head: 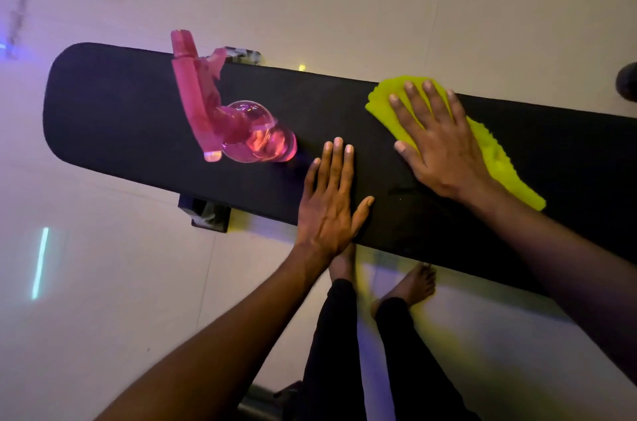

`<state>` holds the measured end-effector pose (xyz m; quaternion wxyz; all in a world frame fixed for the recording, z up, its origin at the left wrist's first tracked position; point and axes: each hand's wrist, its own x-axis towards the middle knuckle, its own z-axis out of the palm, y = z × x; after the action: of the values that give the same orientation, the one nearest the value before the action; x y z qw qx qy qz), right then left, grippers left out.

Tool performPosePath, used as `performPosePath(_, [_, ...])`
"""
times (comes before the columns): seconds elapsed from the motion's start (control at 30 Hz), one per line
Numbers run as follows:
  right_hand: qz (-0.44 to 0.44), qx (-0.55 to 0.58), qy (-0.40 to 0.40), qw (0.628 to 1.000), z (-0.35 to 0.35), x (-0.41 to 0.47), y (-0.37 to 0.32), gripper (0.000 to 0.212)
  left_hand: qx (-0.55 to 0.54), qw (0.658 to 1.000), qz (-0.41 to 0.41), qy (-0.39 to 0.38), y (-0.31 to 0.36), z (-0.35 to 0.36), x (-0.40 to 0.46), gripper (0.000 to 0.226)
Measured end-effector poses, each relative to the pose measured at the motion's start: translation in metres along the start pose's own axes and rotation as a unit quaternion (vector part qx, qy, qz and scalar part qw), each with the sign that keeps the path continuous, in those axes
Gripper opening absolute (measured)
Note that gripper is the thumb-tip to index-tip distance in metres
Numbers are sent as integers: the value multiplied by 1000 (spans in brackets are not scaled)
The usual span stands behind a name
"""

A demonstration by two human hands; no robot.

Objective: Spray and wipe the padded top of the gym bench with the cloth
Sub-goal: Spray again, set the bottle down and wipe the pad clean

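So the black bench pad [138,103] ran across the view, and everything sat on top of it. The right hand [437,144] was pressed flat, fingers spread, on the yellow cloth [496,158] near the pad's far edge. The left hand [331,203] lay open and empty on the pad's near edge, just beside the pink spray bottle [241,130] standing mid-pad.

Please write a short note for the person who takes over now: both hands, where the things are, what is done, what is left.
Right hand: flat and open, pressing the yellow cloth on the bench pad.
Left hand: flat on the bare pad, empty.
Pink spray bottle: stands on the pad, left of both hands, untouched.
Done: cannot tell how much is sprayed or wiped.
Left: wipe along the whole pad, moving the bottle to reach under it.
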<state>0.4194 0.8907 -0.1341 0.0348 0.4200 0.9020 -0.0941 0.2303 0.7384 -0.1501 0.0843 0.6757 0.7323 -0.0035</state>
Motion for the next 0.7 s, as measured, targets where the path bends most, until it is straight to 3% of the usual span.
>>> performPosePath(0.23, [162, 27, 21, 986, 9, -47, -48, 74, 8, 1000, -4, -8, -3, -2, -5, 81])
performPosePath(0.33, [98, 1, -11, 995, 20, -69, -69, 73, 0, 1000, -3, -10, -10, 0, -7, 80])
performPosePath(0.5, [-56, -21, -16, 998, 12, -29, -26, 70, -7, 1000, 2, -8, -16, 1, -9, 78])
performPosePath(0.57, [-20, -7, -8, 1000, 10, -23, -20, 70, -4, 1000, 3, -9, -15, 1, -10, 77])
performPosePath(0.7, [163, 31, 26, 986, 8, -53, -26, 73, -8, 999, -3, -31, -13, -3, -10, 78])
